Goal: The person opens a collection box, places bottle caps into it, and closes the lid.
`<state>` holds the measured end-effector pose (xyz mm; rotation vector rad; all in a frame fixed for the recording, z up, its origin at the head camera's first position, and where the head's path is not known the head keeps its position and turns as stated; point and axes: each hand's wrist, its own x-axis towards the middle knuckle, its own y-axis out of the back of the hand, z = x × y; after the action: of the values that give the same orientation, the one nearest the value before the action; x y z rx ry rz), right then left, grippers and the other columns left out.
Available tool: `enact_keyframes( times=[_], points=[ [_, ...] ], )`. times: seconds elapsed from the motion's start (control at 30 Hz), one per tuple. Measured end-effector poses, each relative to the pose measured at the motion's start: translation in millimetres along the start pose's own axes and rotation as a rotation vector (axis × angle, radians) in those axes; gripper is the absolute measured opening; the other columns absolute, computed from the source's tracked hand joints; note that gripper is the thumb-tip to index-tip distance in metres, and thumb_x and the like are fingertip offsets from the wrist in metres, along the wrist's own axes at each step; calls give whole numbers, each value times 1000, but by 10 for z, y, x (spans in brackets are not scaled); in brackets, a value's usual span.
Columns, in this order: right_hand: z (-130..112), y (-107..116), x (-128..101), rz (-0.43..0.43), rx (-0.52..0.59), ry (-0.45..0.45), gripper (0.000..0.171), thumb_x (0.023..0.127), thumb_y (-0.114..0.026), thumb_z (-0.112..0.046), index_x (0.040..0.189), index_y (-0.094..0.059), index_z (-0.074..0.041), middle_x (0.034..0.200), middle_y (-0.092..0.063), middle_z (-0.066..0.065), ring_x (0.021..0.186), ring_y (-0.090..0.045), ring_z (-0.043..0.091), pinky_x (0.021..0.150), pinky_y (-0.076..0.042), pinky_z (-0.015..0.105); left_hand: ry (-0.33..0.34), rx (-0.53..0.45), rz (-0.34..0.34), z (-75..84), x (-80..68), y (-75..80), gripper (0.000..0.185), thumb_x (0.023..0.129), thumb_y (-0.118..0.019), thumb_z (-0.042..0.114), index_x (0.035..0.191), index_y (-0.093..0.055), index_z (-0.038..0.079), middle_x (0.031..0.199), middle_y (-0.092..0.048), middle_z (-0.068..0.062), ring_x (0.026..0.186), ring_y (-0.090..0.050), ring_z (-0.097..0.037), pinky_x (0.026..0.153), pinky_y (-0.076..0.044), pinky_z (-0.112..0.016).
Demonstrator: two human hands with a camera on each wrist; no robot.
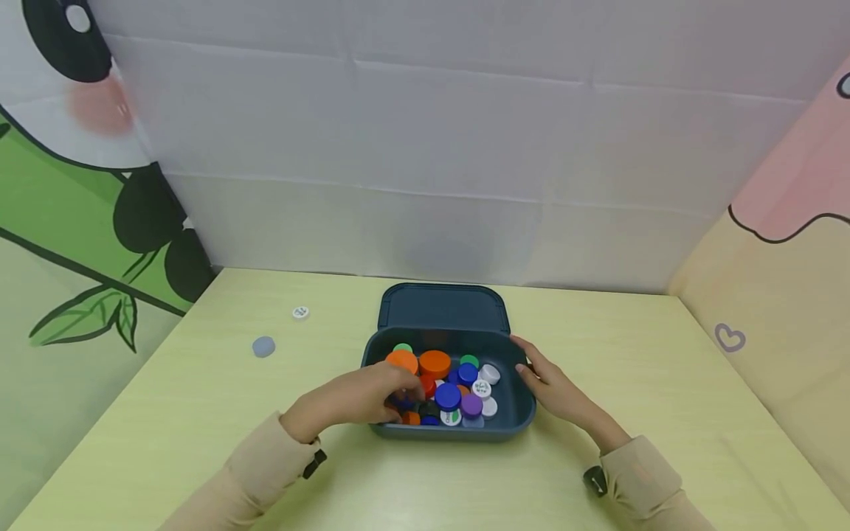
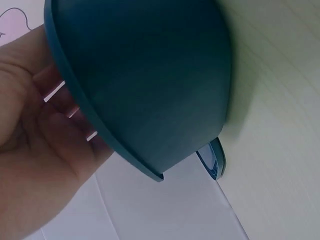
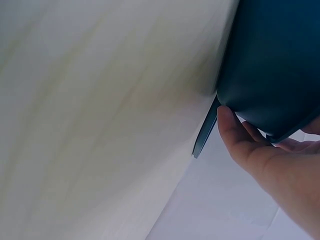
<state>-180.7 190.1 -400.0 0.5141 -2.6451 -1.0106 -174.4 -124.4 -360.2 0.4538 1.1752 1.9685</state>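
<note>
The dark blue box [image 1: 458, 428] of coloured bottle caps [image 1: 448, 383] sits mid-table [image 1: 598, 487]. We see the left hand [image 1: 361, 398] reaching inside, fingers curled among the caps, grip unclear; the right hand [image 1: 554, 387] rests straight-fingered against the box's right rim.

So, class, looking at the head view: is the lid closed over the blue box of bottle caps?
No, the lid lies on the table behind the open box, so the caps inside are visible.
</note>
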Motion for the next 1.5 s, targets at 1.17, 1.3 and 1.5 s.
enact_keyframes(
  times=[1.17,1.3,1.5],
  points=[
    [-32,6,-19,-8,13,-25,48,98,-38,-13,143,-23,-6,146,-27,24,134,-25,42,105,-27,56,280,-249,468,-1176,-687,582,38,85,-64,19,118,-55,4,116,-59,-19,105,-57,-38,85,-51,-43],
    [-41,12,-18,-9,15,-25,48,98,-38,-14,143,-23,-4,145,-27,24,134,-26,42,105,-27,56,331,-205,489,-1352,-805,594,36,86,-63,18,118,-55,2,115,-60,-21,103,-58,-39,85,-50,-46],
    [-37,16,-10,-6,18,1,48,98,-38,-12,142,-23,-3,145,-28,24,133,-27,42,104,-27,57,440,-172,499,-1560,-934,594,38,85,-63,15,118,-54,-3,115,-58,-25,104,-57,-41,87,-48,-48]
  ],
)
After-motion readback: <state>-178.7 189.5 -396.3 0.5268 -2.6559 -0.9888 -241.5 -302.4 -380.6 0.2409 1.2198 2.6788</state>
